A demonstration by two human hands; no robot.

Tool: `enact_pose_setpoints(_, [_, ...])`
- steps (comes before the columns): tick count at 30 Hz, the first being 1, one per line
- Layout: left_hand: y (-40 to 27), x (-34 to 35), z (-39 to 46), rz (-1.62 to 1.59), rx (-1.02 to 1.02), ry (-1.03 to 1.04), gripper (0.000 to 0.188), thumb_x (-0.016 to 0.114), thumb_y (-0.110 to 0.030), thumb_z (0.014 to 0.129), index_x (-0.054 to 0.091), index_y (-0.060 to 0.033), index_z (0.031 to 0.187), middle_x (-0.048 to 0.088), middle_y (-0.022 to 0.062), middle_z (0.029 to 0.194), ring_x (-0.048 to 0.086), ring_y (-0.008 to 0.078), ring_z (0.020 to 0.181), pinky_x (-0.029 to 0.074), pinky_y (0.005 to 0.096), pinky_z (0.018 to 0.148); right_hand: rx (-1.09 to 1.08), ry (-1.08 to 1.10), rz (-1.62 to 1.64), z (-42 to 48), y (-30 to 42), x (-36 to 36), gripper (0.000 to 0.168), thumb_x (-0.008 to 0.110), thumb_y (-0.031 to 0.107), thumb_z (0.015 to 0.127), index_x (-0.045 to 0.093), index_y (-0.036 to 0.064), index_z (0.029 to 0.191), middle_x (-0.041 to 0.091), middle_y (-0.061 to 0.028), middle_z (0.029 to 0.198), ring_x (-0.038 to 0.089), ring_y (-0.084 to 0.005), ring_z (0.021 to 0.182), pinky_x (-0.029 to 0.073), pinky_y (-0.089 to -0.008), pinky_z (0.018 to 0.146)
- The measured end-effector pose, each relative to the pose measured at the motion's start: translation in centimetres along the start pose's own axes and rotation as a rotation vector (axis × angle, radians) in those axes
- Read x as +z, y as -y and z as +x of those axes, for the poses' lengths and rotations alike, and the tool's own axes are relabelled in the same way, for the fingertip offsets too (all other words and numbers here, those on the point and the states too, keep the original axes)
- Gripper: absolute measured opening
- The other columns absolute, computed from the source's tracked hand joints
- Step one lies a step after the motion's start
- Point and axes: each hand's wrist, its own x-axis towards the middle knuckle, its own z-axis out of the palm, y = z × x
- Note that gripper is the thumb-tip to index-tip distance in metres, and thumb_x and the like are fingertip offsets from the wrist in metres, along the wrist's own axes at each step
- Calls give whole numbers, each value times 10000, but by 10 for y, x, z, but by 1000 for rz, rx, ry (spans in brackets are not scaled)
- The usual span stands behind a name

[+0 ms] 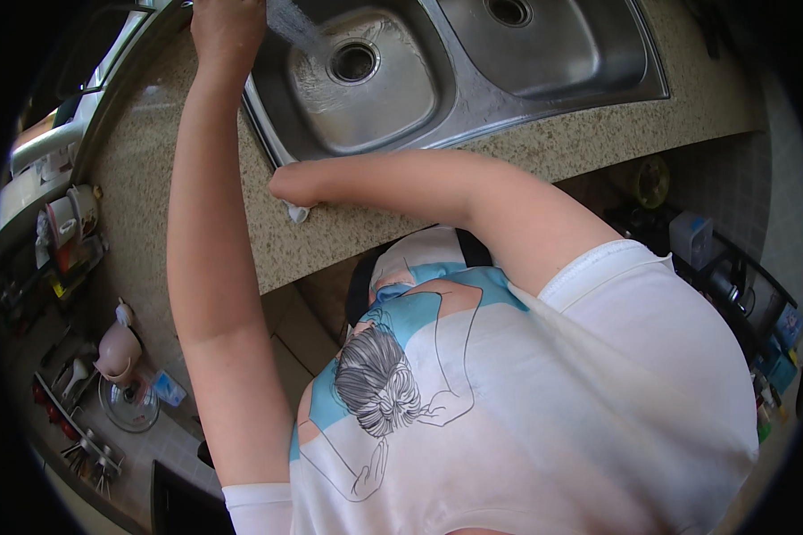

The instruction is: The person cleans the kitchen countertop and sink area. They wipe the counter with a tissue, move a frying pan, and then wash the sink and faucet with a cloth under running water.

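Note:
My left hand (227, 30) reaches to the top edge of the view, beside the left basin (375, 120) of a stainless steel double sink. Its fingers are cut off, so I cannot see what they touch. A stream of water (294, 27) beside it falls into this basin, near the drain (354, 61). On the speckled stone countertop (348, 231), at the sink's front left corner, my right hand (298, 184) is closed over a white cloth (298, 213). Only a small end of the cloth shows below the hand.
The right basin (549, 53) lies beyond the divider. Left along the counter are a pink pot (118, 351), a glass lid (130, 404), a utensil rack (73, 421) and enamel mugs (73, 214). A dark rack (729, 287) with containers stands at the right.

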Motion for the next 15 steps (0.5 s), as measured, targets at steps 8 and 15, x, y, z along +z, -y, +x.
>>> enact_pose_setpoints(8, [0,1,-1,14,-24,-5,277,517,-203,865,402,-5,1022,570,131,742,579,263,699,447,370,668,-34,247,-162,-72,-47,-43,98,613,7,638,629,-14,732,620,-197,742,604,-342,717,458,-419,605])
enact_pose_setpoints(15, [28,2,-1,260,61,-28,499,562,-437,828,406,-9,1032,567,192,935,569,374,871,432,420,770,349,156,-45,-162,-120,-110,172,643,49,650,574,-35,784,607,-178,781,595,-320,734,454,-389,647])
